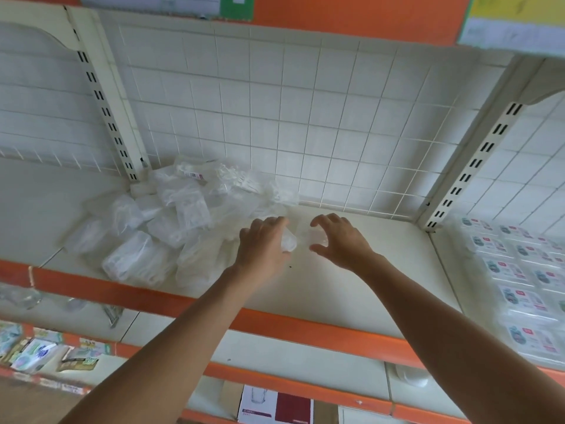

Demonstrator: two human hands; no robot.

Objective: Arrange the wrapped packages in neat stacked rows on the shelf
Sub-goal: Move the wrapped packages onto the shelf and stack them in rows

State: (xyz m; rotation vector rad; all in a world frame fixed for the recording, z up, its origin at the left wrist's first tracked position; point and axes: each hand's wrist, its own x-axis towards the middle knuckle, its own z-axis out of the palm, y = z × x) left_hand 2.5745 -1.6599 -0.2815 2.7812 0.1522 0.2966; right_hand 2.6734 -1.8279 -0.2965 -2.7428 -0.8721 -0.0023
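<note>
Left: a loose heap of wrapped packages [171,228] fills the back-left of the shelf [367,270], at 9 to 10 o'clock from the hands. Centre: the left hand [263,243] and right hand [339,237] curl round opposite ends of one clear package [301,238], its long axis running 9 to 3 o'clock. Bare shelf floor lies toward 3 and 5 o'clock, bounded by the wire grid [305,117] at 12 and the orange lip [305,327] at 6. Right: labelled packs [519,270] on the next shelf.

Beside the heap [171,221], left hand [263,244] and right hand [341,240] grip a clear package [302,237].
</note>
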